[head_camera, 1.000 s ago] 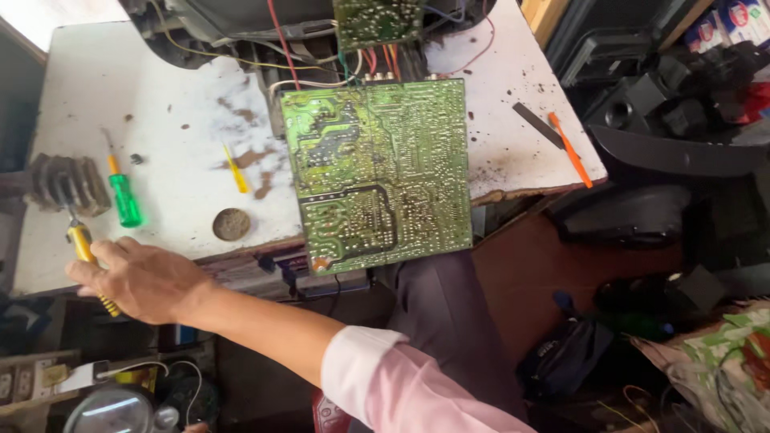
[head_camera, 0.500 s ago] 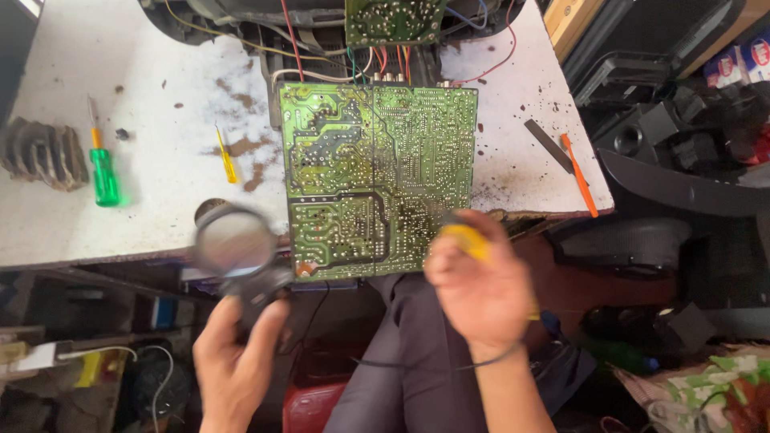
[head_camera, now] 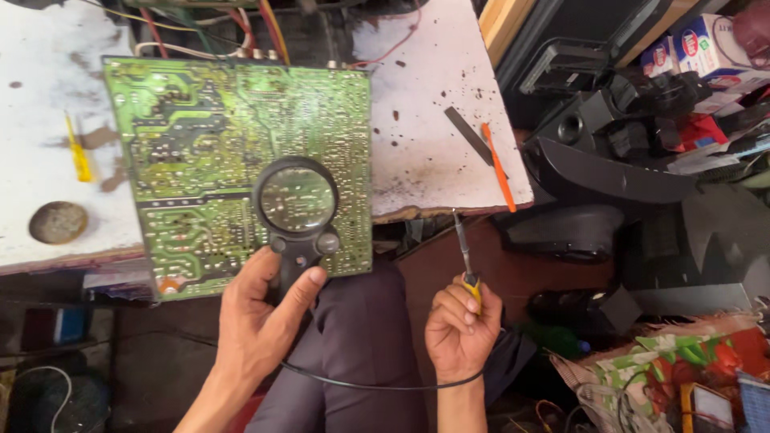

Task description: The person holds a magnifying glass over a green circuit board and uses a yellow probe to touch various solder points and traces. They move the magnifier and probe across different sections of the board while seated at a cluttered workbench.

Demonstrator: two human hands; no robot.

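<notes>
A large green circuit board [head_camera: 216, 128] lies solder side up on the stained white workbench [head_camera: 425, 136], overhanging its front edge. My left hand [head_camera: 261, 321] grips the black handle of a round magnifying glass [head_camera: 297, 200], whose lens hovers over the board's lower middle. My right hand [head_camera: 463, 325] is closed around the yellow handle of a screwdriver [head_camera: 464, 252], its blade pointing up toward the bench edge, clear of the board. A thin black cable loops below both wrists.
A small yellow screwdriver [head_camera: 79, 152] and a round rusty tin [head_camera: 58, 222] lie left of the board. An orange tool [head_camera: 498, 164] and a dark strip [head_camera: 468, 135] lie at the bench's right. Black speaker housings [head_camera: 593, 136] and boxes crowd the right side.
The magnifying glass has moved up from below the bench's front edge to over the board. My right hand has shifted right and down, and the screwdriver's blade now shows. The camera has moved closer.
</notes>
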